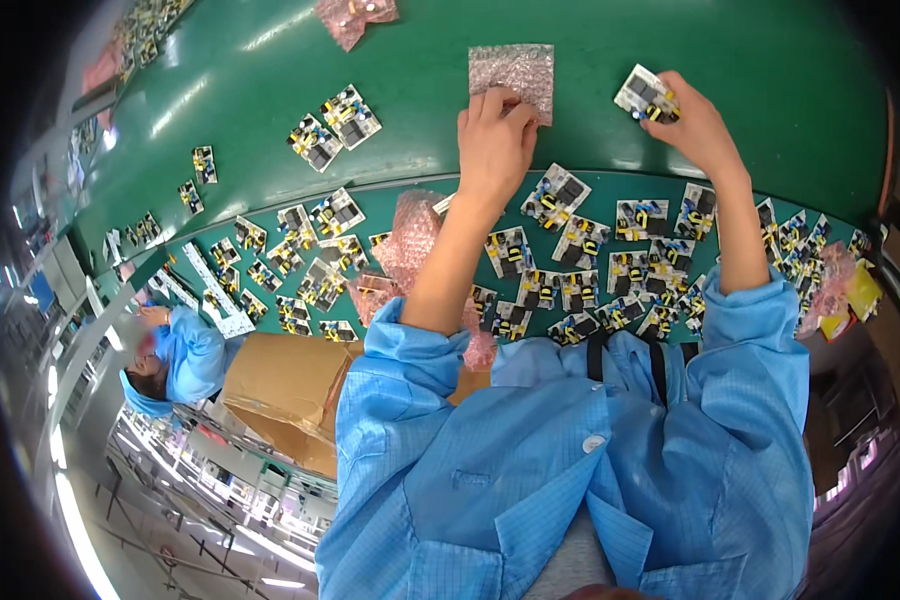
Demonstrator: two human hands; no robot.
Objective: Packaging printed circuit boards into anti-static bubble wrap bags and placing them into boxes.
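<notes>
My left hand [497, 140] is at the near edge of a flat pinkish bubble-wrap bag [515, 68], its bent fingers gripping that edge. The bag lies on the green surface, and nothing shows inside it. To the right, my right hand [692, 122] holds a small circuit board [642, 92] by its right side, thumb below and fingers above. White board edges, dark blocks and yellow parts show on it. Nearer to me, below both wrists, similar circuit boards [580, 245] lie spread over a green work surface.
Two boards [335, 128] sit left of my left hand, with smaller ones farther left. Crumpled pink bubble wrap [410, 240] lies beside my left forearm; another piece [355, 18] is at the far edge. A cardboard box [285, 385] stands lower left, near a co-worker in blue [198, 350].
</notes>
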